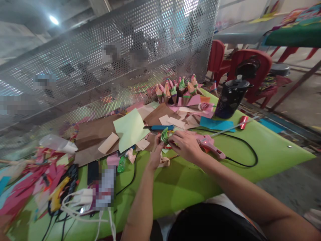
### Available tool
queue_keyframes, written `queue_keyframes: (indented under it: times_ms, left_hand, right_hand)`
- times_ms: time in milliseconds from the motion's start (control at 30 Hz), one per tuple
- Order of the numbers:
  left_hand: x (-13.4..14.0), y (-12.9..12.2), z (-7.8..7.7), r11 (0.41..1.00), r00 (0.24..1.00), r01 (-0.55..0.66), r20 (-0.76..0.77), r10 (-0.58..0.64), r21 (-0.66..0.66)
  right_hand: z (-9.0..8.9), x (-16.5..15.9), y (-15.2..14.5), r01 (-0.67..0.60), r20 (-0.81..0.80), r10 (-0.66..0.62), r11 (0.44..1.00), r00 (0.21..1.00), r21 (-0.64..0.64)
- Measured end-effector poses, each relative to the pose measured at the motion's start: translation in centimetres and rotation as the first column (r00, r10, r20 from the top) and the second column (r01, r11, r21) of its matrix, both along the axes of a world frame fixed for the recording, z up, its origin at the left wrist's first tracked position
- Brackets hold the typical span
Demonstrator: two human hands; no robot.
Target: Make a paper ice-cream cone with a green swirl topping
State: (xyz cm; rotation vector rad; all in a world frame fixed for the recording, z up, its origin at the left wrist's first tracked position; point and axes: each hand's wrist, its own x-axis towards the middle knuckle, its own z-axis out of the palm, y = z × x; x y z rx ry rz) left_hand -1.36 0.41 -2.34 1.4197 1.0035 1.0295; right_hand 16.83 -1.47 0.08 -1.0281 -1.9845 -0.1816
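A: Principal item, and its place?
B: One green paper swirl, layered, centre of the frame, between the two hands.
A: State of the hands?
B: The left hand grasps the swirl at its left side. The right hand has its fingertips at the right side; whether they pinch it, I cannot tell.
A: Adjacent stock?
B: One pink glue gun, just right of the right hand. One pale green sheet, left of centre.
A: Farther off?
B: Paper cones with swirled tops, grouped, upper centre. One black tumbler, upright, upper right.
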Motion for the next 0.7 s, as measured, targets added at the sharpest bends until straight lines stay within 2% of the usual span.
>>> queue_keyframes:
  times_ms: [133, 400, 700]
  left_hand:
    - [0.1, -0.2, 0.5, 0.999, 1.0, 0.017, 0.001, -0.017, 0.042]
    - [0.4, -0.9, 1.6, 0.998, 0.991, 0.004, -0.137, 0.004, 0.056]
    - [0.3, -0.9, 1.4, 0.989, 0.976, -0.025, -0.211, 0.056, 0.149]
  right_hand:
    - [0.1, 0.0, 0.0, -0.004, -0.039, 0.004, 1.0, 0.999, -0.014]
    - [0.3, 0.1, -0.3, -0.086, -0.175, 0.069, 0.992, 0.982, -0.094]
    - [-0.2, -0.1, 0.0, -0.126, -0.236, 0.077, 0.971, 0.969, -0.203]
